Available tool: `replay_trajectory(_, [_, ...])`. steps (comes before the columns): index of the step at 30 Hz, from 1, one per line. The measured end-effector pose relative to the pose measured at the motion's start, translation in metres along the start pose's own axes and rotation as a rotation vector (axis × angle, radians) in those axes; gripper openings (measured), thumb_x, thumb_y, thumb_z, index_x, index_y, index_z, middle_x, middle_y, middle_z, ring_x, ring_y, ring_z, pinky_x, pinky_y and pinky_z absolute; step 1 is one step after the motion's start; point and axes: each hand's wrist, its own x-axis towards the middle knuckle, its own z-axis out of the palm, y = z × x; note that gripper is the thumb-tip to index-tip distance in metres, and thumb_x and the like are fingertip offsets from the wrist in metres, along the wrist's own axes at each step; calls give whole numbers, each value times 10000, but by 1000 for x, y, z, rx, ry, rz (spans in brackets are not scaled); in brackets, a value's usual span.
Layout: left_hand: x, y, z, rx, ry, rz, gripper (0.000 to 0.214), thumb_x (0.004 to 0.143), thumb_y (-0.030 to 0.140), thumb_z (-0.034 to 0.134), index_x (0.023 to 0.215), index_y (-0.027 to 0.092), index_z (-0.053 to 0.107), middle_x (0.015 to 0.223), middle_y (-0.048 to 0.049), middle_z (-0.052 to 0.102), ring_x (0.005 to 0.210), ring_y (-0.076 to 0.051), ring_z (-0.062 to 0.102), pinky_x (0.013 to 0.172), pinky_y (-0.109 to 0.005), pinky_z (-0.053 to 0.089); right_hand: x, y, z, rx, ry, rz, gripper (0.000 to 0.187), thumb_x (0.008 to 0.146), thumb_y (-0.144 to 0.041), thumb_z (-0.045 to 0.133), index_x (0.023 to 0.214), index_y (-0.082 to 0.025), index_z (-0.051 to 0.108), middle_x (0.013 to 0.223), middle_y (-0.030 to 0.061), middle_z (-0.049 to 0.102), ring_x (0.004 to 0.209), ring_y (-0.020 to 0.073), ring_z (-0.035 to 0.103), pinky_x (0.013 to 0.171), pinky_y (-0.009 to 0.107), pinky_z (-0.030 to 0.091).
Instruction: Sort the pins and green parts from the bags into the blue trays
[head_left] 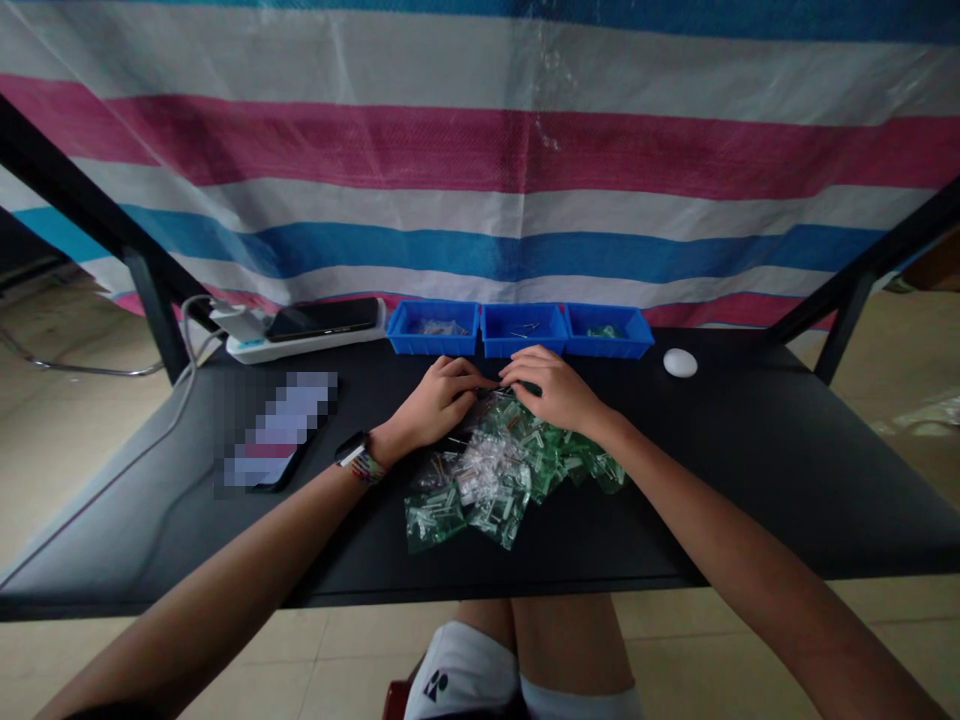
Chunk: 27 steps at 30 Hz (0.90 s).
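Head view finds the one clear emblem, a black logo (436, 685), on the person's white shorts (480, 655); the phone (281, 440) lying at the left of the black table (360, 560) has its screen broken into coarse blocks, so its writing cannot be read. Small clear and green-tinted plastic bags (491, 470) lie heaped on the table in front of the person, the heap's far edge partly covered by both hands. The left hand (435, 405), with a watch (351, 450) and a woven bracelet (367, 466) at its wrist, and the right hand (555, 390) nearly meet there, fingers bent and tips drawn close together; something thin shows between them, but whether either hand pinches it cannot be told. Pale slim pieces show inside the bags, too small to identify. Just beyond stand three blue trays (523, 347) in a row, their small contents hard to make out. A dark phone (330, 318) rests on a white power strip (315, 347), where a white cable (176, 420) runs off the table's left side. A white oval object (680, 362) sits to the right of the trays. Both forearms are cut off by the frame.
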Motion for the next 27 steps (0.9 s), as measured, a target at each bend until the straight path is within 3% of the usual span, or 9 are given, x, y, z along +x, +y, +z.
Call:
replay_trajectory(4, [2, 2, -2, -29, -11, 33, 426, 977, 156, 461, 1216, 225, 807, 1237, -74, 773, 1144, -275, 651, 1077, -472, 447, -2, 3, 3, 6, -77, 8, 227, 971, -63, 641, 1021, -223, 793, 1129, 52, 818, 1153, 273, 664, 1056, 482, 523])
replay_trajectory(15, [4, 13, -6, -57, 33, -61, 290, 945, 184, 511, 1023, 214, 789, 1048, -57, 802, 1019, -259, 688, 992, -438, 508, 0, 2, 3, 63, -12, 124, 244, 849, 9, 710, 864, -228, 766, 919, 41, 797, 972, 254, 672, 909, 405, 526])
replay_trajectory(27, [3, 13, -2, -54, 43, -72, 253, 965, 207, 532, 999, 211, 782, 1032, -63, 779, 978, -254, 658, 934, -413, 503, 12, -4, 6, 91, -64, 265, 258, 805, -26, 756, 966, -227, 732, 823, -16, 818, 913, 240, 697, 899, 376, 449])
